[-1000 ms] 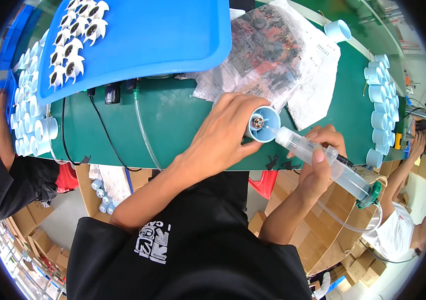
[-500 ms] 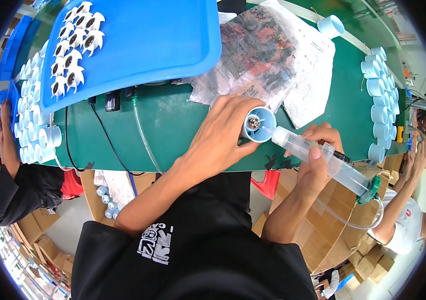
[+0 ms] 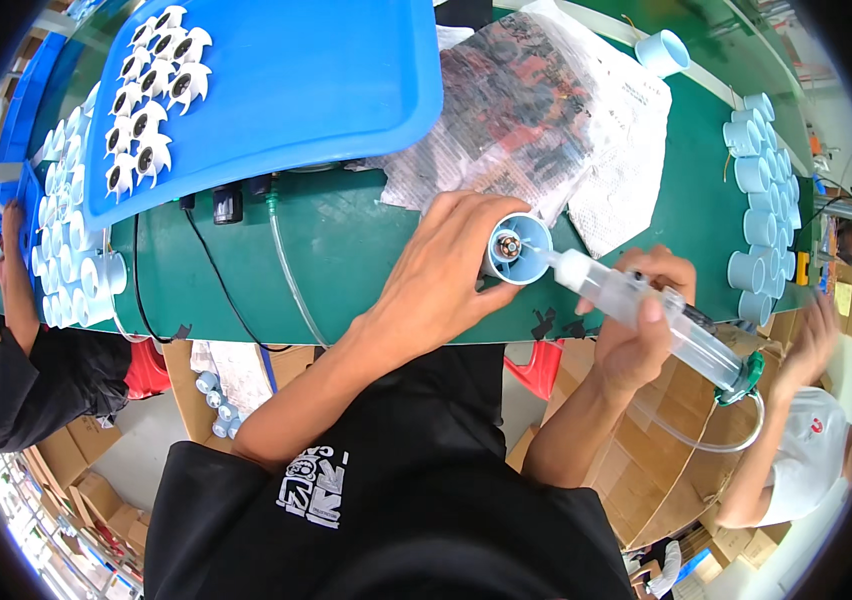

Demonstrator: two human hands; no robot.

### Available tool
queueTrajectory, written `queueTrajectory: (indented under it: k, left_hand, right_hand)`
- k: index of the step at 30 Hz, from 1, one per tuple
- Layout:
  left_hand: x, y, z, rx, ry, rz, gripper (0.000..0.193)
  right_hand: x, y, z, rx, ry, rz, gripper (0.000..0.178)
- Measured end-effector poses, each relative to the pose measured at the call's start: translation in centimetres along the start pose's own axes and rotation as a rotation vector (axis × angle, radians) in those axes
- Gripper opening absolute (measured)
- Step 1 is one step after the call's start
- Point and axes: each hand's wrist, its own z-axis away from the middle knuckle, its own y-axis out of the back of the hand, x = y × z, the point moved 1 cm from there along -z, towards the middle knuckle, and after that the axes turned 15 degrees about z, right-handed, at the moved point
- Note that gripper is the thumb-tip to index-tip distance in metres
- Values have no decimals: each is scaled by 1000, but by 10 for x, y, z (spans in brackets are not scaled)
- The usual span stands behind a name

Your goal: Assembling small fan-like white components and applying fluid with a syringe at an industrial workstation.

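My left hand [image 3: 446, 265] is wrapped round a light blue plastic cup-shaped housing [image 3: 536, 235], its open end tipped toward me. Inside sits a small round metal part [image 3: 509, 246] at the centre. My right hand [image 3: 644, 310] grips a clear dispensing syringe [image 3: 601, 290] with a green cap [image 3: 743, 378] and an air hose at its rear end. The syringe slants down from the housing toward the right, and its thin needle reaches over the rim into the housing. Whether the needle touches the metal part I cannot tell.
A blue tray [image 3: 326, 90] with several white bladed wheels [image 3: 151, 77] lies at the upper left. Light blue housings stand in groups at left [image 3: 66, 240] and right [image 3: 761, 200]. Stained paper [image 3: 506, 100] covers the back. Co-workers sit on both sides; a cardboard box [image 3: 666, 450] is below right.
My right hand and the syringe have drawn back slightly to the right, away from the housing. My left hand stays almost still. The right co-worker's arm has moved.
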Motion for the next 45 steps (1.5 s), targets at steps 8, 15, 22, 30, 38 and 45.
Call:
queueTrajectory:
  k: [8, 15, 22, 30, 38, 45]
  left_hand:
    - [-3, -5, 2, 1, -89, 54, 55]
    - [-7, -3, 11, 42, -73, 64, 56]
    - [-10, 2, 9, 40, -106, 62, 57]
    - [-11, 4, 15, 57, -171, -29, 66]
    - [-4, -7, 16, 9, -123, 24, 64]
    - [-15, -2, 16, 80, -185, -1, 63]
  right_hand:
    - [37, 14, -8, 226, -396, -426, 28]
    - [40, 21, -25, -26, -620, -724, 54]
    - [15, 14, -35, -227, -657, -44, 64]
    - [-96, -234, -74, -761, 1007, 679, 17]
    - [-64, -282, -107, -591, 1674, 954, 5]
    - [-79, -185, -87, -555, 328, 369, 8]
